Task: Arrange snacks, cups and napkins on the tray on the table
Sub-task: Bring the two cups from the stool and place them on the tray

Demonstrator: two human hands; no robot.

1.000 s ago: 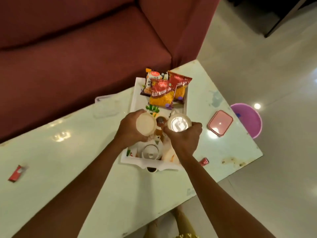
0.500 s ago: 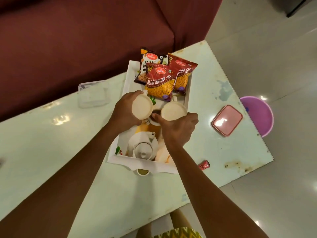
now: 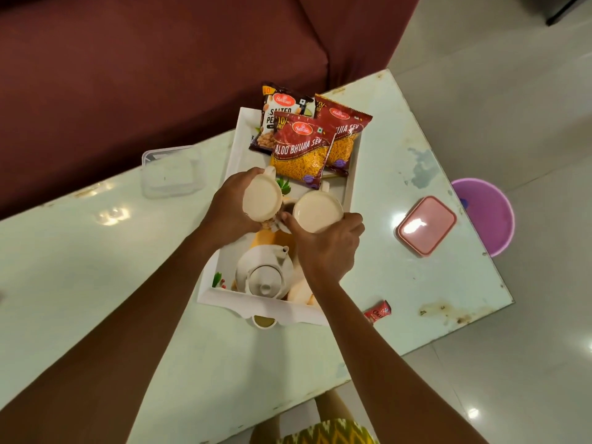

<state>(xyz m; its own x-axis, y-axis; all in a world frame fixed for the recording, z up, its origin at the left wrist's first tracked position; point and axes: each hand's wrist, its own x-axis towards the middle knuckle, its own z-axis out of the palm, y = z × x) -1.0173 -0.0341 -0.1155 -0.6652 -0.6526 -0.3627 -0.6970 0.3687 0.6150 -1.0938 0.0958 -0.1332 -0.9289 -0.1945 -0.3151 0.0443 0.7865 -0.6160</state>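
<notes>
A white rectangular tray [image 3: 232,161] lies on the pale green table [image 3: 96,270]. At its far end are three snack packets: an Aloo Bhujia Sev packet [image 3: 301,150] on top, a second sev packet [image 3: 347,133] and a salted peanuts packet [image 3: 278,113]. A white teapot [image 3: 264,277] stands at the near end. My left hand [image 3: 229,209] grips a cream cup [image 3: 261,198] over the tray's middle. My right hand [image 3: 326,245] grips a second cream cup [image 3: 317,211] beside it. The tray floor under the cups is hidden.
A clear plastic box [image 3: 173,171] sits left of the tray, a pink lidded box [image 3: 426,225] to its right. A small red sachet [image 3: 378,312] lies near the table's front edge. A maroon sofa [image 3: 144,59] is behind the table, a purple stool [image 3: 490,213] to the right.
Both hands have moved the two cups a little farther along the tray toward the snack packets. The camera has moved closer and tilted down.
</notes>
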